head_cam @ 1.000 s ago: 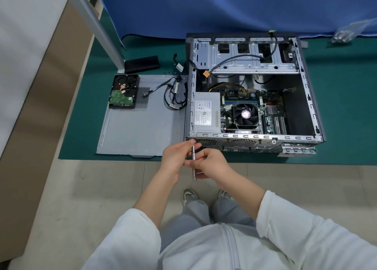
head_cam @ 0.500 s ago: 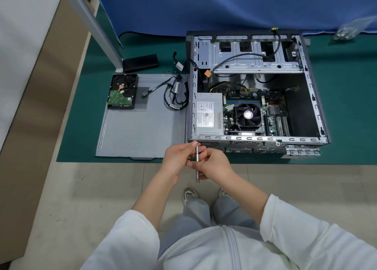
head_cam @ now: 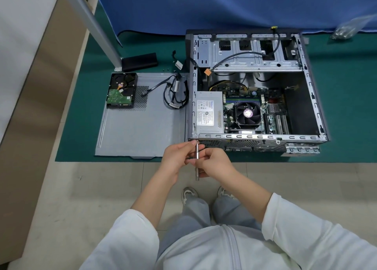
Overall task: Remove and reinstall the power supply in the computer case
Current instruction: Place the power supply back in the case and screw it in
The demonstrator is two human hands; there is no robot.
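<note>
We see the computer case [head_cam: 255, 86] lying open on the green mat, its side panel [head_cam: 140, 127] off and resting at nine o'clock of it. The power supply [head_cam: 208, 111], a plain grey box with a white label, sits seated in the case's seven o'clock corner, so we judge the work to be at its rear screws; whether loosening or refastening we cannot tell. Our left hand [head_cam: 176, 159] and right hand [head_cam: 214, 162] are both curled around a slim screwdriver [head_cam: 197, 153], its tip touching the case's rear corner.
</note>
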